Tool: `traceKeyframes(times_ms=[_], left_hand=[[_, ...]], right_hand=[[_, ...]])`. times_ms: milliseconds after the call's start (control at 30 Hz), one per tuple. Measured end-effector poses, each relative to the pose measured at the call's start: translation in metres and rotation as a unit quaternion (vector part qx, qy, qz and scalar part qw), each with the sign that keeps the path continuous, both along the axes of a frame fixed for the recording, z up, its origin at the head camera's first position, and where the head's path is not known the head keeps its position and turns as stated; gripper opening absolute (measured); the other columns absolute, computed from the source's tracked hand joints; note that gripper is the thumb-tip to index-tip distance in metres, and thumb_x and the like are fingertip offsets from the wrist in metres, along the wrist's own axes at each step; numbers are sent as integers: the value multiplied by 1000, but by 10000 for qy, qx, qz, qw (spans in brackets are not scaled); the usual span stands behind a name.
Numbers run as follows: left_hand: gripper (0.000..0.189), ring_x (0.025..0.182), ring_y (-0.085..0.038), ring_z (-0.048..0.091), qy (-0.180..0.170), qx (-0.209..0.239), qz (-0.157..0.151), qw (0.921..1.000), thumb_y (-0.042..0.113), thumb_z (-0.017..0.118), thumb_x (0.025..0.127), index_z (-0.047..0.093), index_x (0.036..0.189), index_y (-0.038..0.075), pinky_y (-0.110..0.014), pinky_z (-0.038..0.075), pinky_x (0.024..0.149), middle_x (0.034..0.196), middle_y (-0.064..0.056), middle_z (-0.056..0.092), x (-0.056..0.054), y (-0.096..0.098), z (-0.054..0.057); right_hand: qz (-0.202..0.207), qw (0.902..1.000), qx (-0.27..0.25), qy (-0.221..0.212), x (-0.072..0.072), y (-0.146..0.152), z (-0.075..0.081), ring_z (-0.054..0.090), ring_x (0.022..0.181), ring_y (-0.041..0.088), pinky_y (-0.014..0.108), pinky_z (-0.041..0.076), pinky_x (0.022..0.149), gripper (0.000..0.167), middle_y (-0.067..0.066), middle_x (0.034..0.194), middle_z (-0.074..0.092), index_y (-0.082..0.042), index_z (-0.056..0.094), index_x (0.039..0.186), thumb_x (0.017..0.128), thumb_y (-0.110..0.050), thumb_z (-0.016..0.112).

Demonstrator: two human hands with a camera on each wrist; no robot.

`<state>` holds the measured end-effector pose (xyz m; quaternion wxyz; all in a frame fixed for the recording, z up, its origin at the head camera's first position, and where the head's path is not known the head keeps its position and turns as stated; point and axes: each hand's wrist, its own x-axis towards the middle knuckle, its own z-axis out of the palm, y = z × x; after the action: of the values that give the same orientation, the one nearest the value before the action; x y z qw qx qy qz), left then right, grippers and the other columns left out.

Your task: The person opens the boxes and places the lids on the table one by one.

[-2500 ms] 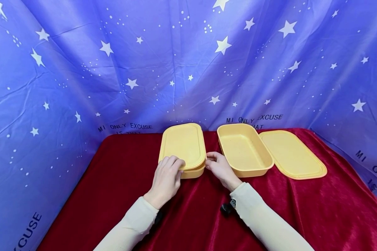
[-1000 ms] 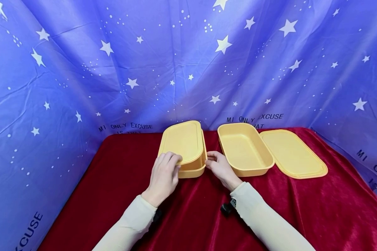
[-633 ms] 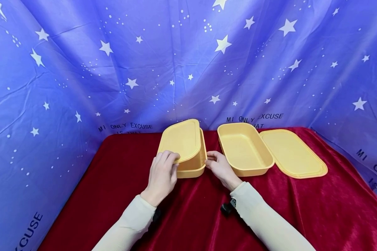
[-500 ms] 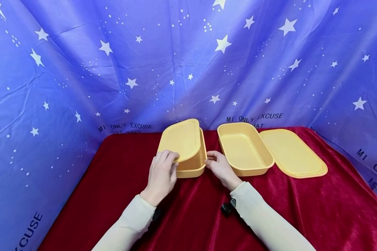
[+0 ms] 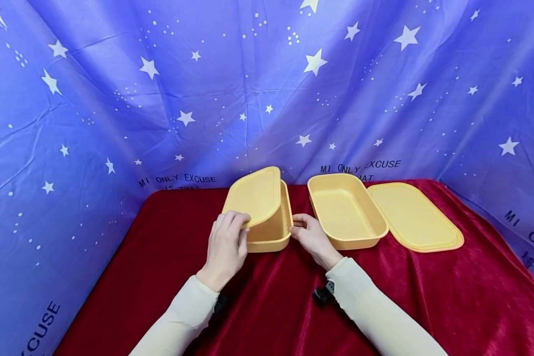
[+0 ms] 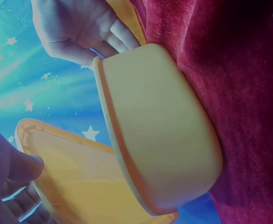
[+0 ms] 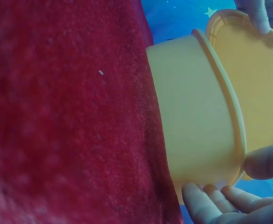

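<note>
My left hand [image 5: 226, 247] pinches the near-left corner of a yellow lid [image 5: 254, 195], thumb on one face and fingers on the other. The lid tilts up over a yellow food container [image 5: 271, 246], its right side raised off the rim. Through the gap shows part of the container's inner wall. At the container's right side my right hand [image 5: 312, 240] holds the near corner. In the right wrist view its thumb [image 7: 267, 161] lies at the rim and the fingertips rest against the outer wall. The lid's ridged underside shows in both wrist views.
Right of my right hand stands a second yellow container [image 5: 360, 244], uncovered, with nothing seen inside. Its matching lid [image 5: 416, 217] lies flat beside it. Dark red velvet cloth [image 5: 271, 306] covers the table, and a blue star-print curtain [image 5: 249, 74] hangs close behind.
The lid, resting nearly level on the left container at first, has been lifted and tilted leftward by my left hand, widening the gap. My right hand and both containers have stayed put.
</note>
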<state>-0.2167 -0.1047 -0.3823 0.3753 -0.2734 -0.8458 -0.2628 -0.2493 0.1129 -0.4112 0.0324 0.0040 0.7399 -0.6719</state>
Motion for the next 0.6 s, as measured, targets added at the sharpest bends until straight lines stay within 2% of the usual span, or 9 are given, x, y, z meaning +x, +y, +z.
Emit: traceKeyframes(times_ms=[600], left_hand=[[20,82,-28,50,30,452,-58,9990,0,64,81,62,100,5,-39,41,73,95,-6,58,-1,-4,4]], right_hand=[[6,10000,63,-25,-1,0,0,54,109,35,34,46,89,39,29,121,52,12,46,129,91,2,51]])
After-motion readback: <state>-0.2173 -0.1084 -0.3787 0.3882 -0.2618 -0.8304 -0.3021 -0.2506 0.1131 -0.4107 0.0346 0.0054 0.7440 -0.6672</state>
